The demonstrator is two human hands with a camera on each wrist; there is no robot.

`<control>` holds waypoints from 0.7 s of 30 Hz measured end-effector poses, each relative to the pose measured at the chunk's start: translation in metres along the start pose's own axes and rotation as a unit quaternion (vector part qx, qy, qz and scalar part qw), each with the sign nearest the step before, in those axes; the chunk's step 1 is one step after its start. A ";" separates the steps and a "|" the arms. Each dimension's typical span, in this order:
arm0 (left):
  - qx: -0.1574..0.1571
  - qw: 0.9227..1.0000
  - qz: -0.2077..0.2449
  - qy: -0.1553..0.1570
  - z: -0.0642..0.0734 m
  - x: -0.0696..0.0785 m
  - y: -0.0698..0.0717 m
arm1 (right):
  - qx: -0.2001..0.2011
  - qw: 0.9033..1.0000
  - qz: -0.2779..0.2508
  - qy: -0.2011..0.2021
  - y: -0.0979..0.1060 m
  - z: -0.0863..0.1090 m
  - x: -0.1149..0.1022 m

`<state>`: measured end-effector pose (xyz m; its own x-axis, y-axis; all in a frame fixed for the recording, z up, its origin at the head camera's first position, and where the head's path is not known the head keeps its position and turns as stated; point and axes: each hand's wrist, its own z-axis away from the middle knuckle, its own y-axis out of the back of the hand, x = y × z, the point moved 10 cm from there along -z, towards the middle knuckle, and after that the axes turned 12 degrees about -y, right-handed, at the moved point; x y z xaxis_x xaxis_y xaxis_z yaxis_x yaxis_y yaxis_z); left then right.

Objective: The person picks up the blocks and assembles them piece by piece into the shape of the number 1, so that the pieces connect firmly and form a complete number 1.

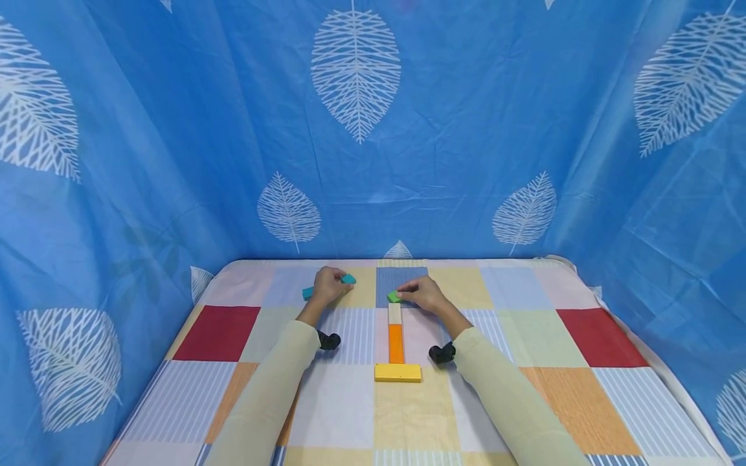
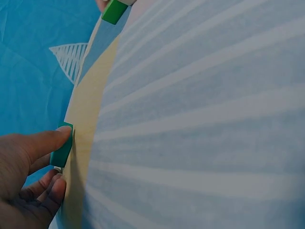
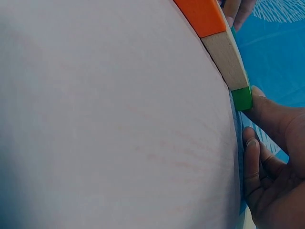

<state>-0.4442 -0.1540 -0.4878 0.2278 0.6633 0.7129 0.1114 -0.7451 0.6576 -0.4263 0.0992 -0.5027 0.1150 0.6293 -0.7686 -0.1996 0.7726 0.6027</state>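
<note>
My left hand (image 1: 328,285) pinches a teal block (image 1: 348,279) at the far left of the middle; the left wrist view shows the thumb across the block's face. Beside that hand, on its outer side, lies a second teal block (image 1: 307,294), partly covered by it. A small green block (image 1: 393,297) is between the thumb and fingers of my right hand (image 1: 428,295). The green block sits against the far end of a plain wooden block (image 1: 395,314), which meets an orange block (image 1: 396,343). Crosswise at the near end lies a yellow block (image 1: 397,373).
A patchwork cloth (image 1: 332,401) covers the table under the blocks. Blue curtain (image 1: 408,188) with white leaf prints hangs along the table's back and sides. Small black devices (image 1: 329,340) are worn at both wrists, low over the cloth.
</note>
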 end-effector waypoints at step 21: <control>-0.008 1.000 0.016 -0.006 0.010 0.004 -0.003 | 0.003 1.000 0.005 0.018 0.001 -0.003 0.000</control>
<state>-0.4343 -0.1495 -0.4894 0.2428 0.6378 0.7309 0.0877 -0.7648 0.6382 -0.4293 0.0999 -0.5024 0.0781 0.6336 -0.7697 -0.1953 0.7669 0.6114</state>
